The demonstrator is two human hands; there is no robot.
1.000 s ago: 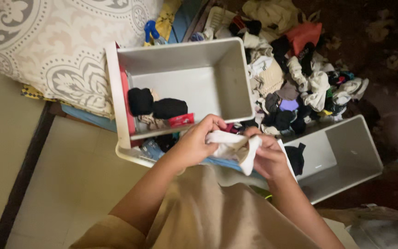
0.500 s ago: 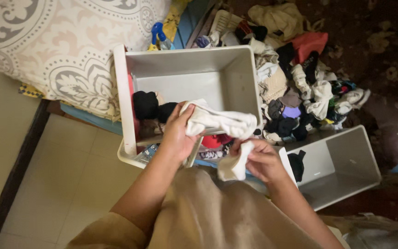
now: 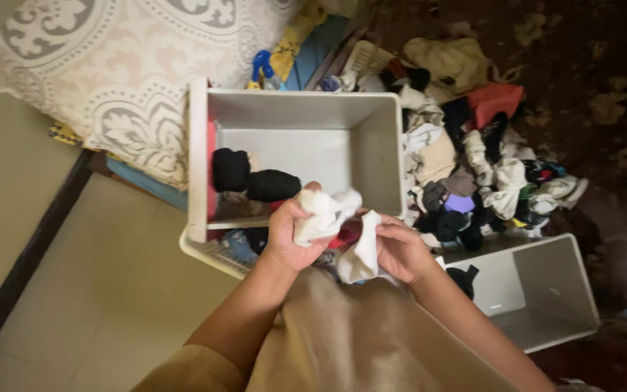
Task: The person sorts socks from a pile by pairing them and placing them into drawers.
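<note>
Both hands (image 3: 342, 236) grip white socks (image 3: 328, 214); grey bin (image 3: 371, 138) beyond.

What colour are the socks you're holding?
White. Both the left hand and right hand grip the socks, clearest in the head view.

Pale tiled floor (image 3: 110, 290) seen at left; dark patterned carpet (image 3: 604, 87) at right. Patterned cushion (image 3: 132, 65) lies upper left. Lighting dim.

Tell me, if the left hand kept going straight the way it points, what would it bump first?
Probably the grey bin, near the rolled black socks. The left hand points up-frame toward them, though depth is hard to judge.
</note>
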